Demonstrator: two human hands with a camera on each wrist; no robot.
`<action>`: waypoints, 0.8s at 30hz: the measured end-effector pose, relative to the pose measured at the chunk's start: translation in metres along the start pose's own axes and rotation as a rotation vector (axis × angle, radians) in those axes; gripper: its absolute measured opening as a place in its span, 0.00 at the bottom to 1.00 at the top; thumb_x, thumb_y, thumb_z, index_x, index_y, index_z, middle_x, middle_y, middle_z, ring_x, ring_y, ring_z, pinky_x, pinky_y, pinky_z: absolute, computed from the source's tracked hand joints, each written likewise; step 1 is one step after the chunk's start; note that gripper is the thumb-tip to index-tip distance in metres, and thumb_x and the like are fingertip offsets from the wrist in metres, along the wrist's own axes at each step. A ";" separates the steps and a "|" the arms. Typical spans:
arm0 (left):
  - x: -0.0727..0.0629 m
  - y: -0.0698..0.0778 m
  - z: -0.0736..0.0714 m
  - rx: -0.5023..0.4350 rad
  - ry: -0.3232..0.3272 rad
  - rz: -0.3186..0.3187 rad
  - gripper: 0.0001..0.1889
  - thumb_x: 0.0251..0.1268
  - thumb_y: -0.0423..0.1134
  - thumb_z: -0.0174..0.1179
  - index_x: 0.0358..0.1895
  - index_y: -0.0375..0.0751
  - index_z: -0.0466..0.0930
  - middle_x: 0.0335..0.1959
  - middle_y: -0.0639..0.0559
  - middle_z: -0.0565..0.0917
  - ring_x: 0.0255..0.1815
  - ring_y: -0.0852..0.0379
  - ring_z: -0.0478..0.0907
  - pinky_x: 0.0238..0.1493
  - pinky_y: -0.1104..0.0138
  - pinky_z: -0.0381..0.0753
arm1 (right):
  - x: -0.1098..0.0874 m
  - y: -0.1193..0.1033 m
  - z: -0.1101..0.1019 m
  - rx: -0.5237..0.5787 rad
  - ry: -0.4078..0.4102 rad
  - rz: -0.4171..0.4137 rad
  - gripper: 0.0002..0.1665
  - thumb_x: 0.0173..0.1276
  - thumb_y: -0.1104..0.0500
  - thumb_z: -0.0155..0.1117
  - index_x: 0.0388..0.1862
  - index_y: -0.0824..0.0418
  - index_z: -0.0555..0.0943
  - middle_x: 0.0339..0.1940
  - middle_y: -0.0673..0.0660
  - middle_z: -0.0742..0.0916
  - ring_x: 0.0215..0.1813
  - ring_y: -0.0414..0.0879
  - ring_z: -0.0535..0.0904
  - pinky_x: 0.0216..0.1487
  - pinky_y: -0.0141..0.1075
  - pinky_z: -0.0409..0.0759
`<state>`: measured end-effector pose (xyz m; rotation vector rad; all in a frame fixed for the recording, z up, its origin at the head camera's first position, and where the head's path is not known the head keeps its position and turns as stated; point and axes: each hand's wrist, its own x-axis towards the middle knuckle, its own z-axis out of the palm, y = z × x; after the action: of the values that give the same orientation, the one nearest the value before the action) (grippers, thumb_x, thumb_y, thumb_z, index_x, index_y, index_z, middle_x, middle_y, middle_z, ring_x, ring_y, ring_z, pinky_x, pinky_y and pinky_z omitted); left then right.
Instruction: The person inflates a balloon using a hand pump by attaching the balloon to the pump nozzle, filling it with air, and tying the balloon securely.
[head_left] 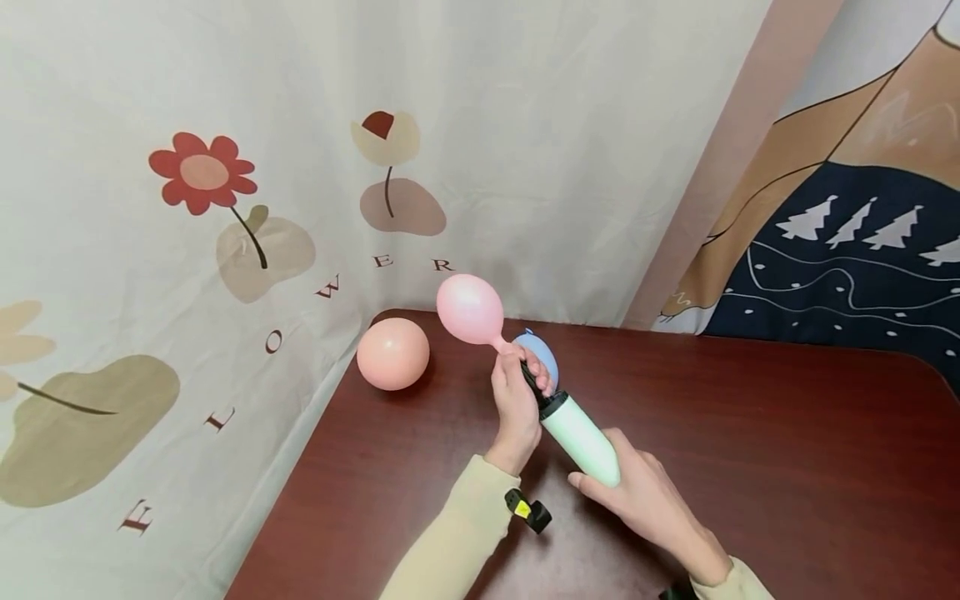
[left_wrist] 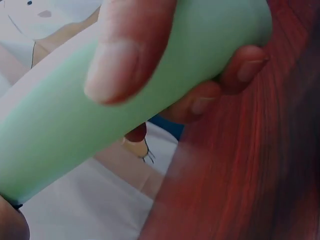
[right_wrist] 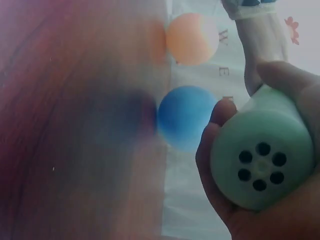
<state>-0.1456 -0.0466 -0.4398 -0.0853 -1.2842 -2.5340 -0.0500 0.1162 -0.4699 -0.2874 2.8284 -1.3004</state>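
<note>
A pale green hand balloon pump (head_left: 579,440) slants across the middle of the head view, its black nozzle end pointing up and left. My left hand (head_left: 517,410) pinches the neck of a partly inflated pink balloon (head_left: 469,308) at that nozzle. The right hand (head_left: 647,498) grips the pump's lower barrel. In the left wrist view, the right thumb (left_wrist: 120,70) lies along the green barrel while other fingertips show beneath it. Several dark round holes dot the pump's end cap (right_wrist: 262,165) in the right wrist view.
Behind the left hand, a blue balloon (head_left: 542,352) rests on the brown table (head_left: 750,467). A peach balloon (head_left: 393,354) sits at the table's far left corner. A white curtain (head_left: 540,167) with printed flowers hangs along the back and left edges.
</note>
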 end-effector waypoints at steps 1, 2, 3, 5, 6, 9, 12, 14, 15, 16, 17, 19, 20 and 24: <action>0.001 -0.001 -0.001 0.007 0.009 -0.002 0.19 0.86 0.41 0.39 0.29 0.45 0.66 0.19 0.55 0.69 0.15 0.64 0.66 0.18 0.75 0.69 | 0.002 -0.001 0.001 0.003 -0.006 0.001 0.31 0.59 0.40 0.79 0.54 0.53 0.79 0.31 0.45 0.82 0.31 0.39 0.76 0.33 0.35 0.75; 0.003 -0.001 -0.002 0.009 0.019 -0.006 0.19 0.86 0.41 0.39 0.29 0.46 0.66 0.19 0.55 0.69 0.14 0.64 0.66 0.17 0.75 0.70 | 0.003 -0.001 0.002 0.011 -0.015 0.007 0.32 0.59 0.40 0.79 0.55 0.54 0.78 0.32 0.46 0.82 0.31 0.39 0.76 0.33 0.35 0.76; 0.006 -0.001 -0.004 0.013 0.027 -0.011 0.19 0.86 0.42 0.40 0.29 0.46 0.67 0.19 0.55 0.69 0.14 0.64 0.67 0.17 0.75 0.70 | 0.003 -0.002 0.002 0.019 -0.025 0.013 0.32 0.60 0.40 0.79 0.56 0.54 0.78 0.33 0.46 0.82 0.32 0.39 0.77 0.34 0.35 0.76; 0.011 0.002 -0.005 0.021 0.032 -0.027 0.19 0.86 0.42 0.40 0.29 0.45 0.66 0.18 0.55 0.69 0.14 0.64 0.67 0.17 0.75 0.69 | 0.003 -0.005 0.003 0.035 -0.041 0.027 0.34 0.61 0.40 0.78 0.58 0.56 0.78 0.35 0.48 0.83 0.33 0.40 0.77 0.35 0.36 0.77; 0.014 0.004 -0.005 0.030 0.025 -0.030 0.19 0.86 0.42 0.40 0.29 0.45 0.66 0.18 0.55 0.69 0.14 0.64 0.66 0.17 0.75 0.69 | 0.001 -0.007 0.003 0.045 -0.044 0.031 0.34 0.62 0.41 0.77 0.59 0.57 0.78 0.35 0.48 0.83 0.33 0.40 0.77 0.35 0.36 0.77; 0.023 0.010 -0.003 0.046 0.001 -0.051 0.18 0.85 0.40 0.39 0.30 0.44 0.66 0.19 0.55 0.69 0.15 0.64 0.66 0.17 0.75 0.68 | -0.005 -0.011 0.003 0.132 -0.074 0.077 0.34 0.65 0.42 0.76 0.62 0.58 0.76 0.30 0.49 0.83 0.29 0.41 0.78 0.30 0.36 0.78; 0.035 0.017 0.005 0.045 -0.026 -0.073 0.16 0.85 0.38 0.38 0.31 0.44 0.66 0.20 0.54 0.69 0.14 0.63 0.65 0.16 0.74 0.67 | -0.017 -0.011 0.001 0.249 -0.106 0.136 0.34 0.67 0.43 0.74 0.63 0.59 0.73 0.25 0.49 0.82 0.23 0.42 0.78 0.24 0.35 0.78; 0.046 0.022 0.009 0.026 -0.029 -0.085 0.15 0.84 0.38 0.38 0.31 0.45 0.65 0.20 0.55 0.68 0.14 0.64 0.65 0.15 0.75 0.66 | -0.025 -0.008 -0.001 0.315 -0.132 0.178 0.34 0.69 0.44 0.73 0.65 0.59 0.72 0.25 0.51 0.82 0.22 0.43 0.79 0.21 0.35 0.78; 0.051 0.024 0.010 0.022 -0.029 -0.084 0.15 0.83 0.37 0.38 0.31 0.45 0.65 0.20 0.55 0.68 0.14 0.64 0.65 0.15 0.75 0.65 | -0.029 -0.006 -0.002 0.335 -0.143 0.188 0.34 0.70 0.45 0.73 0.65 0.60 0.71 0.25 0.51 0.82 0.22 0.43 0.79 0.22 0.36 0.79; 0.055 0.027 0.011 0.015 -0.033 -0.079 0.15 0.83 0.37 0.38 0.31 0.45 0.65 0.20 0.55 0.68 0.14 0.64 0.64 0.15 0.75 0.65 | -0.034 -0.004 -0.003 0.347 -0.151 0.195 0.34 0.70 0.45 0.72 0.65 0.60 0.71 0.25 0.52 0.83 0.22 0.43 0.79 0.22 0.35 0.79; 0.059 0.028 0.012 0.009 -0.036 -0.077 0.15 0.82 0.36 0.38 0.30 0.45 0.65 0.20 0.55 0.68 0.14 0.64 0.64 0.15 0.75 0.64 | -0.039 -0.001 -0.004 0.358 -0.162 0.197 0.33 0.71 0.46 0.72 0.65 0.61 0.71 0.25 0.52 0.83 0.23 0.43 0.79 0.22 0.36 0.79; 0.065 0.030 0.013 0.001 -0.041 -0.078 0.15 0.82 0.37 0.38 0.30 0.45 0.65 0.20 0.56 0.67 0.14 0.65 0.64 0.15 0.75 0.64 | -0.046 0.003 -0.005 0.369 -0.177 0.196 0.32 0.72 0.48 0.70 0.66 0.62 0.70 0.26 0.52 0.83 0.23 0.43 0.79 0.24 0.36 0.79; 0.066 0.030 0.014 -0.002 -0.044 -0.078 0.15 0.82 0.37 0.38 0.29 0.45 0.65 0.20 0.56 0.67 0.14 0.65 0.63 0.15 0.75 0.63 | -0.049 0.005 -0.006 0.375 -0.184 0.194 0.32 0.73 0.49 0.70 0.66 0.63 0.70 0.26 0.52 0.83 0.23 0.42 0.80 0.24 0.36 0.79; 0.060 0.022 0.018 -0.018 -0.080 -0.114 0.15 0.79 0.33 0.38 0.28 0.45 0.65 0.19 0.56 0.66 0.14 0.65 0.63 0.15 0.76 0.63 | -0.051 0.008 -0.006 0.384 -0.184 0.180 0.31 0.73 0.50 0.69 0.65 0.64 0.70 0.27 0.52 0.82 0.23 0.43 0.80 0.25 0.36 0.79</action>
<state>-0.1976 -0.0589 -0.4008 -0.1218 -1.3322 -2.6636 -0.0013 0.1345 -0.4757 -0.1299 2.3312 -1.6374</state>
